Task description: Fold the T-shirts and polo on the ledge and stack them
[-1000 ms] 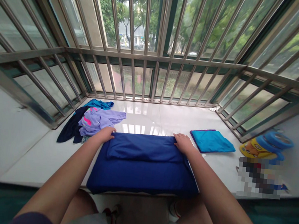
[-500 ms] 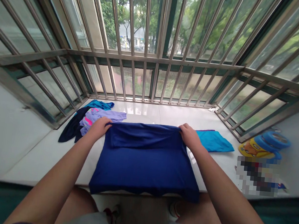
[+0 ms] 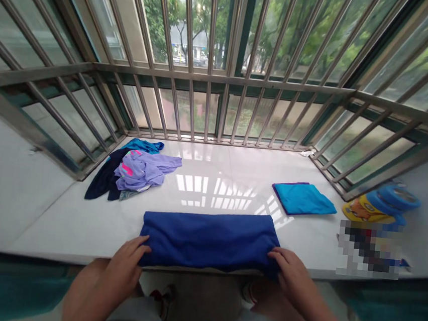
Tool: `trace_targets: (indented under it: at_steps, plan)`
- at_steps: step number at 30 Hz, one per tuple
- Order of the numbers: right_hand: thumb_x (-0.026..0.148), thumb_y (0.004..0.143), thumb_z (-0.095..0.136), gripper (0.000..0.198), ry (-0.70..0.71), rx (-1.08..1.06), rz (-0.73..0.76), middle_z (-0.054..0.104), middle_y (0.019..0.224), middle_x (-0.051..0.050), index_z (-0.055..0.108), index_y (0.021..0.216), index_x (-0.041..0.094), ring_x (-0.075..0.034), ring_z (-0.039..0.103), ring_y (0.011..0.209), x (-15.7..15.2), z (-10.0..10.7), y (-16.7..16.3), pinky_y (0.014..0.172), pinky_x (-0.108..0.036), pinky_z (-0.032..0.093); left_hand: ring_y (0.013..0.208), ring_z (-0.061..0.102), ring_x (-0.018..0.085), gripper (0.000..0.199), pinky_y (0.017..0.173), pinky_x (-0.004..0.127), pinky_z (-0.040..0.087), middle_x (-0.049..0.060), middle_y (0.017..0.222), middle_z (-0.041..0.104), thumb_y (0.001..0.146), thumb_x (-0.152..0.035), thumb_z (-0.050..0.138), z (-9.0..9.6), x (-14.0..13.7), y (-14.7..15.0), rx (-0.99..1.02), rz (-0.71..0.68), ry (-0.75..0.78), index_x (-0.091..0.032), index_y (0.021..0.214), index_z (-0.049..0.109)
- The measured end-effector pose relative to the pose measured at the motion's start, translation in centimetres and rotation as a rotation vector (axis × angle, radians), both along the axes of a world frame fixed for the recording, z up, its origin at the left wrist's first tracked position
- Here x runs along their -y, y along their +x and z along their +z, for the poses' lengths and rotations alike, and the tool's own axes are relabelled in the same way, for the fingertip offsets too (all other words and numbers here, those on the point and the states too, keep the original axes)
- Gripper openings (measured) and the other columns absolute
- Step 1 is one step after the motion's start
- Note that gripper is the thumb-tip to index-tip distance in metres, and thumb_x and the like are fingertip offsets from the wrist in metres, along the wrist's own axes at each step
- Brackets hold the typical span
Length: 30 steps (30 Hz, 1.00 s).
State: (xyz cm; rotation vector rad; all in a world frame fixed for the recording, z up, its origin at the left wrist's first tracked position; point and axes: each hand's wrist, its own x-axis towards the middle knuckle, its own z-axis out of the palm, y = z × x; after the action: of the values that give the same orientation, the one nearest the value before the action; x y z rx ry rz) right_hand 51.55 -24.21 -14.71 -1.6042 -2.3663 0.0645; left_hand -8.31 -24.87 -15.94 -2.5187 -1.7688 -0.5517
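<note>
A dark blue garment (image 3: 208, 238) lies folded over into a wide band along the front edge of the white ledge; its exact kind cannot be told. At its left end, my left hand (image 3: 129, 258) holds the near corner, fingertips on top of the cloth. My right hand (image 3: 290, 271) has the near right corner in its fingers, the thumb mostly hidden. The lower border of the cloth reaches the ledge's edge, just above my knees.
Crumpled clothes, with a lavender garment (image 3: 147, 169) on top, lie at the back left. Folded turquoise cloth (image 3: 304, 198) rests at the right, near a blue-and-yellow bottle (image 3: 380, 204) and a blurred-out patch. Metal bars (image 3: 225, 80) enclose the white ledge (image 3: 227, 182).
Both hands have come down toward me, bringing the garment's far edge over onto its near part. The garment now covers far less of the ledge, and the turquoise cloth shows fully.
</note>
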Motion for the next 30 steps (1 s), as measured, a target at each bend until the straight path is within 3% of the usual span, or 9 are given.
trace_targets:
  at_steps: [5, 9, 13, 21, 26, 30]
  plan:
    - [0.025, 0.102, 0.051, 0.05, 0.082, 0.021, -0.004, 0.058, 0.16, -0.012, 0.063, 0.151, 0.026, -0.033, 0.053, 0.147, -2.0, 0.3, -5.9, 0.124, -0.056, 0.04, 0.151, 0.053, 0.031, 0.049, 0.124, 0.057, 0.046, 0.011, 0.168, 0.052, 0.104, -0.03, 0.049, 1.0, -2.9, 5.0, -0.03, -0.016, -0.064, -0.026, 0.151, 0.063]
    - [0.045, 0.108, 0.05, 0.058, -0.111, 0.091, -0.036, 0.041, 0.174, -0.008, 0.048, 0.165, 0.035, -0.037, 0.037, 0.16, -5.5, -0.2, -10.5, 0.128, -0.067, 0.027, 0.16, 0.04, 0.036, 0.057, 0.126, 0.068, 0.034, 0.01, 0.175, 0.038, 0.108, -0.041, 0.046, -0.5, -5.9, 7.7, -0.1, 0.028, -0.185, -0.031, 0.164, 0.05]
    - [0.051, 0.11, 0.045, 0.062, -0.211, 0.118, -0.062, 0.032, 0.178, -0.006, 0.04, 0.17, 0.035, -0.035, 0.027, 0.165, -9.5, 0.0, -11.3, 0.131, -0.068, 0.018, 0.164, 0.031, 0.033, 0.057, 0.131, 0.069, 0.021, 0.008, 0.178, 0.032, 0.111, -0.039, 0.043, -0.9, -9.2, 7.9, -0.109, 0.046, -0.195, -0.034, 0.167, 0.044]
    - [0.055, 0.112, 0.041, 0.061, -0.224, 0.115, -0.058, 0.029, 0.179, -0.005, 0.04, 0.169, 0.033, -0.032, 0.025, 0.166, -14.7, 1.2, -11.7, 0.132, -0.065, 0.016, 0.164, 0.032, 0.032, 0.057, 0.13, 0.069, 0.022, 0.008, 0.178, 0.033, 0.111, -0.041, 0.04, 0.9, -14.8, 7.6, -0.093, 0.046, -0.213, -0.033, 0.167, 0.045]
    - [0.051, 0.112, 0.041, 0.06, -0.185, 0.113, -0.074, 0.033, 0.178, -0.006, 0.043, 0.168, 0.031, -0.031, 0.028, 0.165, -14.3, 0.8, -11.0, 0.132, -0.062, 0.02, 0.161, 0.039, 0.034, 0.056, 0.129, 0.062, 0.031, 0.013, 0.176, 0.037, 0.111, -0.039, 0.039, 0.5, -13.4, 7.3, -0.078, 0.096, -0.128, -0.024, 0.164, 0.05]
    - [0.048, 0.11, 0.045, 0.06, -0.113, 0.123, -0.131, 0.036, 0.176, -0.009, 0.047, 0.166, 0.027, -0.035, 0.031, 0.163, -11.2, -0.6, -8.3, 0.129, -0.062, 0.028, 0.16, 0.04, 0.034, 0.059, 0.128, 0.059, 0.035, 0.015, 0.176, 0.035, 0.11, -0.039, 0.04, -1.2, -8.4, 5.2, -0.077, 0.122, -0.057, -0.022, 0.166, 0.047]
